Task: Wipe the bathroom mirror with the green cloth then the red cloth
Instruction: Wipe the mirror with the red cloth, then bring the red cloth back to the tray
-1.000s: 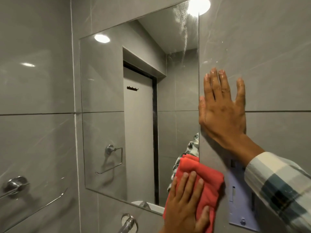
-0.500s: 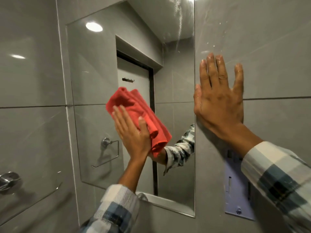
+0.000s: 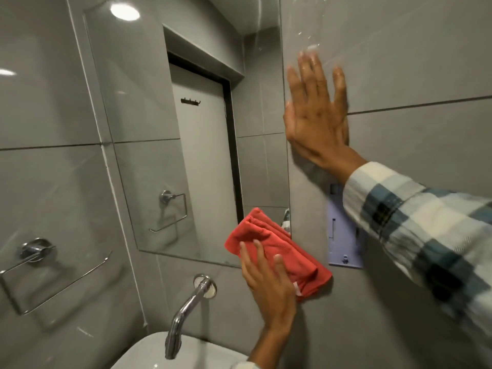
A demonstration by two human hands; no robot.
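Left hand (image 3: 269,283), fingers together, presses the red cloth (image 3: 277,251) on the mirror (image 3: 159,129)'s lower-right corner; unwiped glass lies up-left. Right hand (image 3: 316,115), fingers apart, braces the wall.

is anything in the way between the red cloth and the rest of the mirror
Nothing visible. The left hand presses the red cloth flat at the mirror's lower right corner, and the glass above and to the left is bare. The right hand rests on the wall tile beside the mirror, off the glass.

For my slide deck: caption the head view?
Left hand presses red cloth on mirror corner; right hand flat on wall.
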